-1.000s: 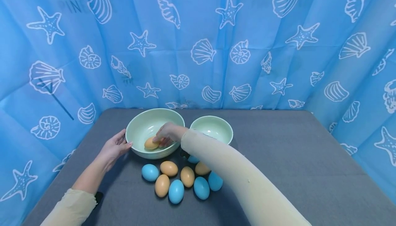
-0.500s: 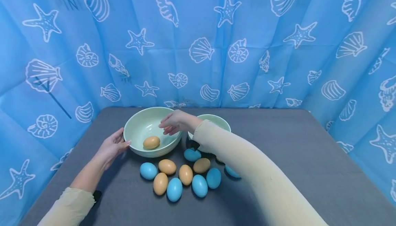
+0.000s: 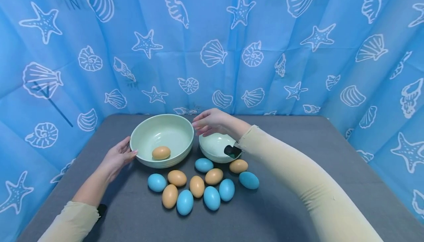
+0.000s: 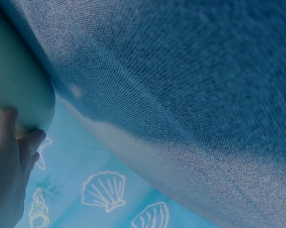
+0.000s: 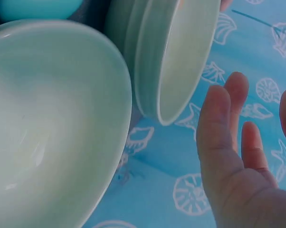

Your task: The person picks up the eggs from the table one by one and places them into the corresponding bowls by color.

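Observation:
A large pale green bowl [image 3: 179, 131] stands at the back left of the table, with one tan egg [image 3: 161, 153] inside it. My left hand [image 3: 116, 158] holds this bowl at its left side, thumb at the rim and fingers along the outer wall; the left wrist view shows fingertips [image 4: 34, 137] against that wall. My right hand [image 3: 213, 122] holds nothing, its fingers loosely spread above the smaller pale green bowl [image 3: 213, 146], close to the large bowl's right rim. In the right wrist view, the right hand [image 5: 243, 156] appears beside both bowls.
Several tan eggs [image 3: 197, 186] and blue eggs [image 3: 185, 202] lie on the grey cloth-covered table [image 3: 132, 212] in front of the bowls. One blue egg [image 3: 249, 180] sits under the right forearm's side. A blue shell-patterned curtain [image 3: 212, 72] hangs behind the table.
My right hand let go of the tan egg inside the large bowl, then rose and moved right, over the smaller bowl. My left hand stayed at the large bowl.

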Available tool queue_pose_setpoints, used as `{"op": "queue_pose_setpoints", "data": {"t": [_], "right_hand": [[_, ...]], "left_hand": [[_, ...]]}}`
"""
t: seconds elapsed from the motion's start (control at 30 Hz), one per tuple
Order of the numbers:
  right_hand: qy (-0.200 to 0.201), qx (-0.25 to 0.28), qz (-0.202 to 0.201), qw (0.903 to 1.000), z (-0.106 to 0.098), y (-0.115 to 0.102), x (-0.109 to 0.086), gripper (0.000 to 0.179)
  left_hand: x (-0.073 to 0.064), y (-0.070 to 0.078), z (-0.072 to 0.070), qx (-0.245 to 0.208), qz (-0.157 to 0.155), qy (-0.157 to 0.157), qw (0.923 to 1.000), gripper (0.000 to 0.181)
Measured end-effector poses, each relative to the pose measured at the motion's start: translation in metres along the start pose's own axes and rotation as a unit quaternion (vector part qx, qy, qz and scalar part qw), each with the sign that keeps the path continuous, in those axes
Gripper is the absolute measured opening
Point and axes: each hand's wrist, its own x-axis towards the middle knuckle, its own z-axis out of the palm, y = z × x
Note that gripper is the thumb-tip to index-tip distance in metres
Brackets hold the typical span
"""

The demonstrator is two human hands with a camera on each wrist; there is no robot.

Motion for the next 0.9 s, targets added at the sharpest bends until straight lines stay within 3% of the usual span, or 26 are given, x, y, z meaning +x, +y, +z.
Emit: {"op": "queue_pose_setpoints", "data": {"t": [0.5, 0.9], "right_hand": [[0.034, 0.013, 0.001, 0.9993, -0.048, 0.024, -0.051, 0.041], [0.054, 0.004, -0.015, 0.9984, -0.073, 0.053, -0.07, 0.044]], "left_hand": [[0.001, -0.001, -0.002, -0.003, -0.007, -0.005, 1.0, 0.08], [0.002, -0.002, -0.003, 0.0, -0.007, -0.004, 1.0, 0.079]]}}
